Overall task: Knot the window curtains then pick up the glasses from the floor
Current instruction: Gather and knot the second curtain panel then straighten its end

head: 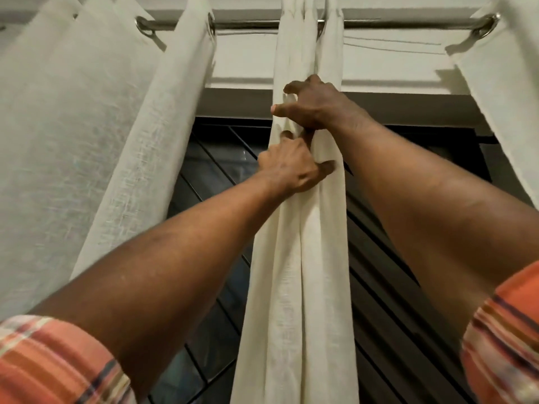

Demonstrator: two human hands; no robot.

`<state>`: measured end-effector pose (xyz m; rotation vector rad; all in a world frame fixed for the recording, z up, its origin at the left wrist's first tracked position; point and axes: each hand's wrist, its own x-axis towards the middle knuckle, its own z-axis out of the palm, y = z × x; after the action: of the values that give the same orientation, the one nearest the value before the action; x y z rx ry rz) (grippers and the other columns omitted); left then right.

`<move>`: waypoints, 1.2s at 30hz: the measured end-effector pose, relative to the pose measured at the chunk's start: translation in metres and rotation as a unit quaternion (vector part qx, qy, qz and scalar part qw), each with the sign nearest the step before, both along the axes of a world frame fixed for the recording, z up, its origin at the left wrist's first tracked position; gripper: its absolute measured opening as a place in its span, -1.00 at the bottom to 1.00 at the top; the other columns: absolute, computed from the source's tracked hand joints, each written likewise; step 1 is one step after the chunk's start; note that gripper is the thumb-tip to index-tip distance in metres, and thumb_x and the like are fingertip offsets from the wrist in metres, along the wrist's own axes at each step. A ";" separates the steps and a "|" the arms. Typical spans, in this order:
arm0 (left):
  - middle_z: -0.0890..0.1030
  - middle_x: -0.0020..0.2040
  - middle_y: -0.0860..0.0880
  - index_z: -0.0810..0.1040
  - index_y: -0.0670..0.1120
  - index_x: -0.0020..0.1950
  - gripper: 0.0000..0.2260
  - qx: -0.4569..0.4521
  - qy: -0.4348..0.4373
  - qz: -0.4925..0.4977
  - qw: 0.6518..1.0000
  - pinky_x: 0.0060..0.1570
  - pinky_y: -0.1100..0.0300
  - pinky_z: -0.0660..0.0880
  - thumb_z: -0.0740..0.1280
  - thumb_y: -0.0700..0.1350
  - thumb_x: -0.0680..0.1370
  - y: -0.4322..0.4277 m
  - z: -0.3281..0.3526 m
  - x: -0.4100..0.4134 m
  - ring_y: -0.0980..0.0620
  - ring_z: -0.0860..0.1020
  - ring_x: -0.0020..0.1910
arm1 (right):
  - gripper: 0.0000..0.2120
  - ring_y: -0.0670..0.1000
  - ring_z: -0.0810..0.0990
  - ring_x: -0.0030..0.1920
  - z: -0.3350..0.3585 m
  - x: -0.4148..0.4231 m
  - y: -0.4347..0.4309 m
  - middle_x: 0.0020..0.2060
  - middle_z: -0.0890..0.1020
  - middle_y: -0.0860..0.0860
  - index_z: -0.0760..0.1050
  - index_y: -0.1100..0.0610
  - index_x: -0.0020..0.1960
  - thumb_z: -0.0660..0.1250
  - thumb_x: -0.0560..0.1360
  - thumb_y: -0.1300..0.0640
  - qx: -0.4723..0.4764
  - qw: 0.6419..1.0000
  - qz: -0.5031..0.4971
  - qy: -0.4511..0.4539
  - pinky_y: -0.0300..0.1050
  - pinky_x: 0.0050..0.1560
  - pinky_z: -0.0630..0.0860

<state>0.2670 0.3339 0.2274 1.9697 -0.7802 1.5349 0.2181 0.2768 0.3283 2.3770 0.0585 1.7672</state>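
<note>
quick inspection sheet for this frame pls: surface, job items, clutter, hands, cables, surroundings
Surface: nothing seen; view points up at the window.
Job's things: middle curtain gathered into a narrow bundle, no knot visible; glasses not in view.
Clutter: nothing seen.
Grippers: left hand closed on the bundle; right hand directly above it, gripping the same bundle with thumb and forefinger loose.
Cables: thin wire on the wall below the curtain rod.
Surroundings: side curtains hang open; dark window grille.

Room in home. White curtains (96,135) hang by rings on shiny metal rod (248,24). Dark window (221,170) with slanted bars behind. Plain pale wall (393,62) above.
</note>
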 end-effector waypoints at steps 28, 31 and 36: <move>0.54 0.12 -0.06 0.39 0.01 0.31 -0.55 0.043 0.115 -0.066 0.990 -0.09 0.07 0.44 0.33 0.15 0.48 -0.036 -0.024 0.016 -0.08 0.51 -0.01 | -0.58 0.13 0.53 0.07 -0.014 0.030 -0.009 0.05 0.53 0.04 0.48 0.06 0.13 0.38 0.36 -0.13 0.075 0.988 -0.109 0.079 0.04 0.06 0.50; 0.52 0.10 -0.08 0.41 -0.03 0.28 -0.50 0.060 0.212 -0.085 0.972 0.00 -0.01 0.54 0.40 0.16 0.43 -0.042 -0.038 0.034 -0.13 0.53 0.02 | -0.72 0.11 0.60 -0.05 -0.033 0.041 -0.016 -0.06 0.59 0.04 0.48 0.15 -0.09 0.42 0.35 -0.03 0.111 0.977 -0.092 0.155 0.02 0.05 0.55; 0.45 0.31 -0.12 0.31 -0.11 0.42 -0.50 0.074 0.291 -0.171 0.938 0.21 -0.08 0.45 0.32 0.04 0.54 -0.062 -0.096 0.059 -0.19 0.46 0.25 | -0.88 0.11 0.62 -0.14 -0.108 0.078 -0.026 -0.14 0.63 0.08 0.49 0.20 -0.21 0.35 0.38 0.13 0.116 0.966 -0.068 0.220 -0.03 -0.06 0.59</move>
<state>0.3259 0.2723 0.1311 2.0951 -0.9258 0.6516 0.2966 0.2509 0.2205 2.8193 -0.2591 1.2175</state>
